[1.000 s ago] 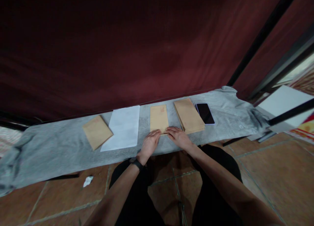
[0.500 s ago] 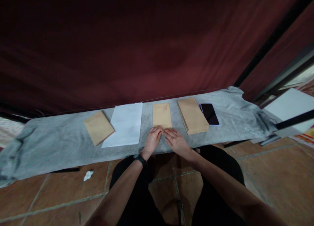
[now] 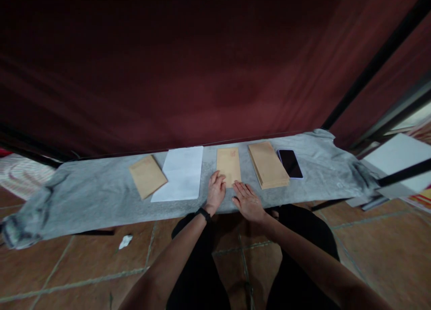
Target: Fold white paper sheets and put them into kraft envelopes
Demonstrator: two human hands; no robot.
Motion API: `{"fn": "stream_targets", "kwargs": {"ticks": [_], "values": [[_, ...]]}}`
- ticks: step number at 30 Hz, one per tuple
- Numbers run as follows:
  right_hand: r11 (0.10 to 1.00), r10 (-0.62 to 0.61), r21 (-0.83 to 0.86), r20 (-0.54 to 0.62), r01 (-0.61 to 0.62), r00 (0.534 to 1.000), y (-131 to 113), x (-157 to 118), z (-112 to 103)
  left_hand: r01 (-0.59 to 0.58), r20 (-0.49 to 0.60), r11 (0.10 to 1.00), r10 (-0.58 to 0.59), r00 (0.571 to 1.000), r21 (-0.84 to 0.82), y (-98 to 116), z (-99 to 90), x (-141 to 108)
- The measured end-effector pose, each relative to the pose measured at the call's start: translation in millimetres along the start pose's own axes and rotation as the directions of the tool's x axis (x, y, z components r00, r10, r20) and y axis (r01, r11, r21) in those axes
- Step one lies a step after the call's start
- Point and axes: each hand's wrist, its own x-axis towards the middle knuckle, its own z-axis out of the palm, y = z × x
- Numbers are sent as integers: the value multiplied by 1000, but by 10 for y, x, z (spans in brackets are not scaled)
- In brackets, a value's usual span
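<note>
A brown paper envelope (image 3: pixel 229 159) with small red print at its top right lies flat on the cloth-covered bench in front of me. My left hand (image 3: pixel 216 193) rests at its lower left edge, fingers loosely bent and apart, touching the paper. My right hand (image 3: pixel 248 201) lies flat with fingers stretched out, the tips on the envelope's lower right corner. To the right is a stack of brown envelopes (image 3: pixel 268 164). White paper sheets (image 3: pixel 183 173) lie to the left, and another brown envelope (image 3: pixel 147 176) overlaps their left edge.
A dark-screened phone (image 3: pixel 290 163) lies beside the envelope stack. Grey cloth (image 3: pixel 101 188) covers the narrow bench. A dark red curtain (image 3: pixel 215 76) hangs behind it. On the tiled floor is a crumpled white scrap (image 3: pixel 125 241); a white board (image 3: pixel 397 161) stands at the right.
My hands, pinched together at the envelope's lower edge before, have moved apart to its two lower corners. My right hand now lies flatter. The whole view has shifted slightly.
</note>
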Motion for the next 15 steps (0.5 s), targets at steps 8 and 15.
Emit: {"fn": "stream_targets", "kwargs": {"ticks": [8, 15], "values": [[998, 39, -56, 111, -33, 993, -32, 122, -104, 153, -30, 988, -153, 988, -9, -74, 62, 50], [988, 129, -97, 114, -118, 985, -166, 163, -99, 133, -123, 988, -142, 982, -75, -57, 90, -22]]}}
